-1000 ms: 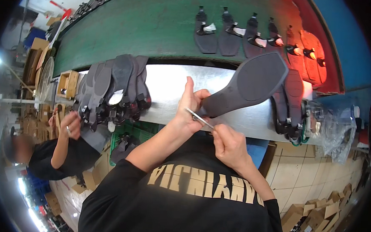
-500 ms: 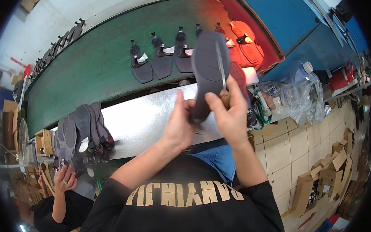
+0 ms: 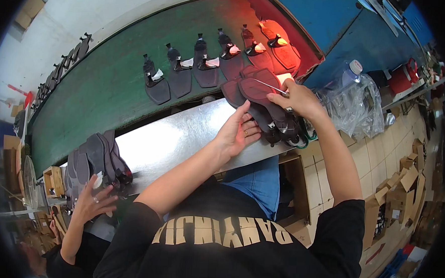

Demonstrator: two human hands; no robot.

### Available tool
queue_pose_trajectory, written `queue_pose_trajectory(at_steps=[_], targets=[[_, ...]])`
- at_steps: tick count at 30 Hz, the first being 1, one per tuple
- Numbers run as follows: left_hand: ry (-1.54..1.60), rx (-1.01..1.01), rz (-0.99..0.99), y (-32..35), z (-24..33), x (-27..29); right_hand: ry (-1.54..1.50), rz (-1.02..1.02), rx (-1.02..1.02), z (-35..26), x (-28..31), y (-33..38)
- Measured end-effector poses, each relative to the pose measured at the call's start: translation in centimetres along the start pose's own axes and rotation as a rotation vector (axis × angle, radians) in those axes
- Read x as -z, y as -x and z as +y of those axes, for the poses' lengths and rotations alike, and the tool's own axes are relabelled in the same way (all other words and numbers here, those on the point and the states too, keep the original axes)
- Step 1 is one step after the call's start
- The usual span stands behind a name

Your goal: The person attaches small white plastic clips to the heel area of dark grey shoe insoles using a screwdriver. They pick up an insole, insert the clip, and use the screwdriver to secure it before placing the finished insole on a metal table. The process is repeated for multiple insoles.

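Note:
My right hand (image 3: 299, 98) is closed around a thin metal blade-like tool (image 3: 270, 85), which lies across the top sandal. That dark sandal (image 3: 257, 92) rests sole up on a small heap of sandals (image 3: 283, 128) at the right end of a shiny metal plate (image 3: 172, 131). Beside the heap's left edge is my left hand (image 3: 237, 132), palm turned up and fingers partly spread, with nothing in its grasp. Whether its fingertips touch the sandal cannot be made out.
Sandals (image 3: 204, 67) stand in a row on a green belt (image 3: 111, 57), with red glow at its right end. Another pile of sandals (image 3: 98, 157) lies left, near a co-worker's hand (image 3: 92, 202). A clear plastic bag (image 3: 357, 103) and cardboard boxes (image 3: 398, 193) are right.
The sandal held up between my hands has gone down onto the heap at right. My left hand has let go; my right hand moved right with the tool. The co-worker's hand has opened.

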State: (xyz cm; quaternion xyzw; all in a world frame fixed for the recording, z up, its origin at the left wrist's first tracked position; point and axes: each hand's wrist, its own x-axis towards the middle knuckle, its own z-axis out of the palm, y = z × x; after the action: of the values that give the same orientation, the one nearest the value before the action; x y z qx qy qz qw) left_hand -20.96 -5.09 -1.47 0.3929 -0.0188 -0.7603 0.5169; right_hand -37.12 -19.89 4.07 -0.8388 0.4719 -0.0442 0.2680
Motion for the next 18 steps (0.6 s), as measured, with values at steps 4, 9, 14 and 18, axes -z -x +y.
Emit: queue_pose_trajectory(at_steps=[4, 9, 14, 18], targets=[[0.018, 0.002, -0.05, -0.8, 0.2, -0.7, -0.275, -0.06, -0.117, 0.8, 0.3, -0.4], [0.011, 0.038, -0.068, -2.1, 1.7, -2.8, -0.329, -0.034, -0.032, 2.1, -0.1, -1.4], [0.036, -0.019, -0.096, -2.9, 2.2, -3.0, -0.379, -0.263, -0.12, -0.4, 1.2, -1.4], [0.021, -0.039, -0.028, -2.9, 2.1, -3.0, -0.293, -0.109, -0.014, 2.0, -1.8, -2.6]])
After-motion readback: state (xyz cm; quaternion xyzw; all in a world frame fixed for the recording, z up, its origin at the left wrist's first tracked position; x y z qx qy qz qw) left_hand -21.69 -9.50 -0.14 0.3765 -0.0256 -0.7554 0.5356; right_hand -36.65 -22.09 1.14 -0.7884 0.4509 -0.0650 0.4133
